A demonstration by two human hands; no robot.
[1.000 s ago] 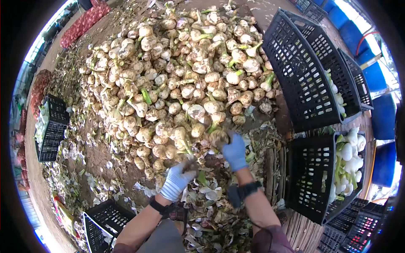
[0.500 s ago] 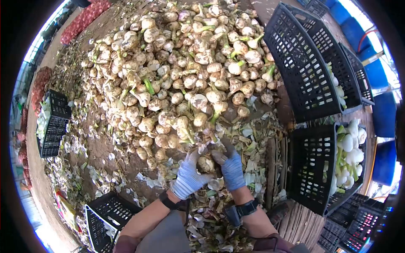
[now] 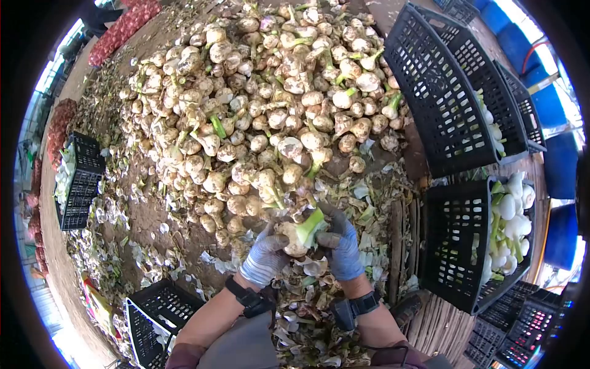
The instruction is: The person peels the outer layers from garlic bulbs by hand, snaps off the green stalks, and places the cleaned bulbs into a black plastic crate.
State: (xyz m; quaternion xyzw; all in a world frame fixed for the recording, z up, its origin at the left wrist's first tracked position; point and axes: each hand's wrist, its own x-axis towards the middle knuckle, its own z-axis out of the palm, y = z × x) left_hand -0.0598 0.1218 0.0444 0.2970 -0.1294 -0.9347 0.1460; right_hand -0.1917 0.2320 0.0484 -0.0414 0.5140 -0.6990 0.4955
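Note:
Both hands wear striped, dirt-darkened gloves and meet in front of me at the near edge of the heap. My left hand (image 3: 264,255) is closed round the left side of an onion (image 3: 294,246) with dirty, papery outer skin. Its thick green stem (image 3: 311,226) points up and to the right. My right hand (image 3: 341,246) pinches the onion's stem side, where pale skin shows at the fingertips. Just beyond my hands lies a big heap of unpeeled onions (image 3: 264,111), some with short green stems.
At right, a black crate (image 3: 455,240) holds cleaned white onions; a tilted black crate (image 3: 430,92) stands behind it. Other black crates stand at left (image 3: 86,178) and lower left (image 3: 163,313). Loose peels (image 3: 307,320) litter the ground. Red mesh sacks (image 3: 126,31) lie far left.
The onion has been turned, so its green stem now shows upright between my hands. My left hand has shifted slightly, and my right hand has moved onto the stem side.

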